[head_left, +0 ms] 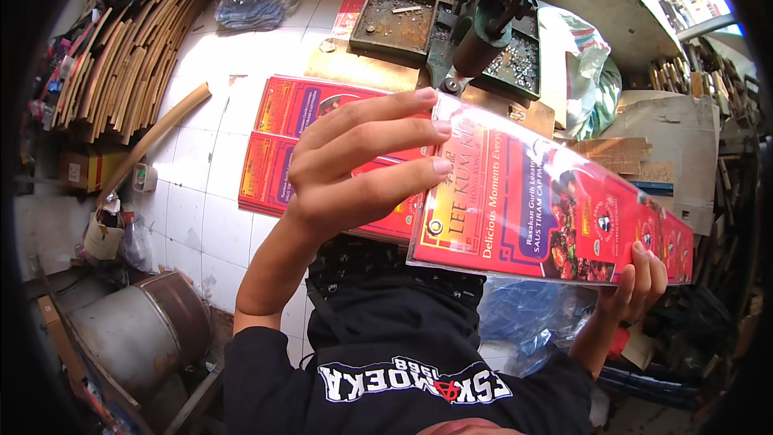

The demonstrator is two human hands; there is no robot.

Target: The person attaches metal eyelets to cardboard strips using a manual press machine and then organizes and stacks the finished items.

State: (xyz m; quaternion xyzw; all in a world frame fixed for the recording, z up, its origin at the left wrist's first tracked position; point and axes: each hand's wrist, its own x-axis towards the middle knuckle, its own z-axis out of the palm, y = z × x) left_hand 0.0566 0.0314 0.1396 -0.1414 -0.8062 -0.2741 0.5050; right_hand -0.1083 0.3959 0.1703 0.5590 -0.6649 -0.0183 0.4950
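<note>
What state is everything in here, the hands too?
Left hand: fingers outstretched, tips at the held sign's left edge; thumb hidden.
Right hand: gripping the held sign's lower edge.
Held sign: raised, tilted.
Other red signs: lying flat, partly covered.
Trays: littered with small bits.
Brown boards: packed together, leaning.
Clear bags: heaped.
</note>
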